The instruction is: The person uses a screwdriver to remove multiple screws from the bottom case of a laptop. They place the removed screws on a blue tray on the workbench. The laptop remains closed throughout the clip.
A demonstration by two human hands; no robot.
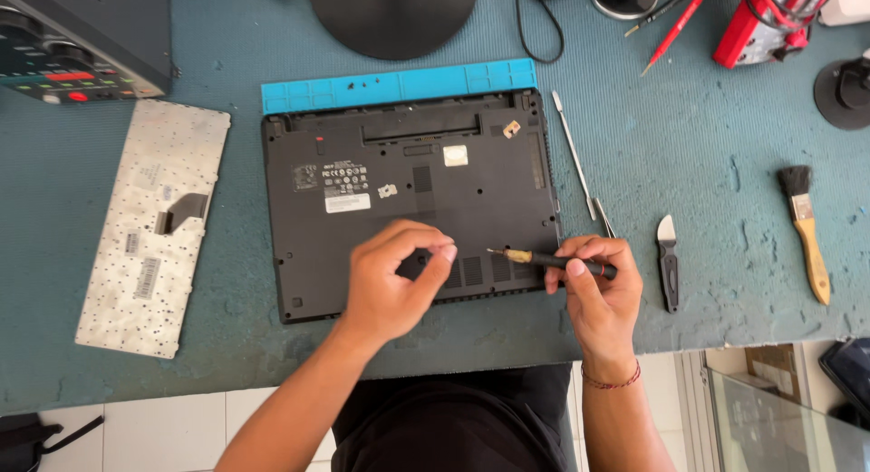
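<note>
Counter (707,164): teal, worn. Laptop (412,205) lies base-up at centre, long axis left-right. Detached keyboard (149,227) lies to its left. Left hand (391,286) over laptop's front edge, fingertips pinched together; contents not discernible. Right hand (594,286) pinches screwdriver (544,259), shaft horizontal, tip pointing left toward left hand, close by.

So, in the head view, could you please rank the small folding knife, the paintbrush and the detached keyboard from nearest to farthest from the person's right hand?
From the right hand:
1. Small folding knife, just to its right on the mat.
2. Paintbrush, farther right, near the table's edge.
3. Detached keyboard, far left, beyond the upturned laptop.
</note>
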